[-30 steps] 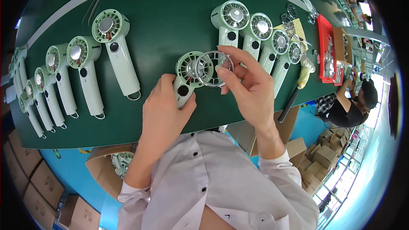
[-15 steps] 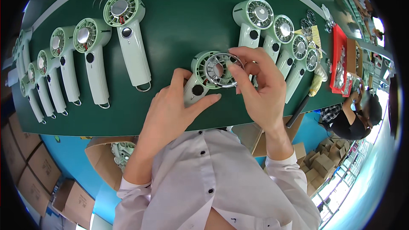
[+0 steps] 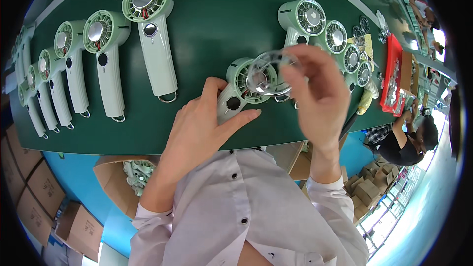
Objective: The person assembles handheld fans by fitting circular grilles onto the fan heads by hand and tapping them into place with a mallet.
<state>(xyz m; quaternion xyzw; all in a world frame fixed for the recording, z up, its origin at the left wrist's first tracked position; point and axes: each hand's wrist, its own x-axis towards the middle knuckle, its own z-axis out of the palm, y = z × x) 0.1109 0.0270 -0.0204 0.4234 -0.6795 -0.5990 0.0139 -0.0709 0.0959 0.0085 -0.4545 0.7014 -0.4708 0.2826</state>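
A pale green handheld fan (image 3: 230, 107) lies on the green table in front of me. My left hand (image 3: 197, 130) is wrapped round its handle, the thumb below the dark round button. Between thumb and fingers my right hand (image 3: 319, 101) pinches a shiny ring-shaped cover (image 3: 257, 64), blurred by motion. This ring is tilted and overlaps the right part of the fan's head in view; whether it touches the head I cannot tell. The fan's vanes and silver centre show partly beside and through the ring.
To the left stand several similar fans (image 3: 156, 59) without chrome rings. On the right, several fans (image 3: 311, 17) have shiny ring fronts. Beyond them are loose rings (image 3: 358, 34), a red tray (image 3: 392, 74) and a black-handled tool (image 3: 365, 102). An open carton (image 3: 111, 180) stands below the table edge.
My right hand has moved right and slightly up, tilting the ring away from its place over the fan's head. My left hand keeps hold of the fan. The whole view has shifted slightly.
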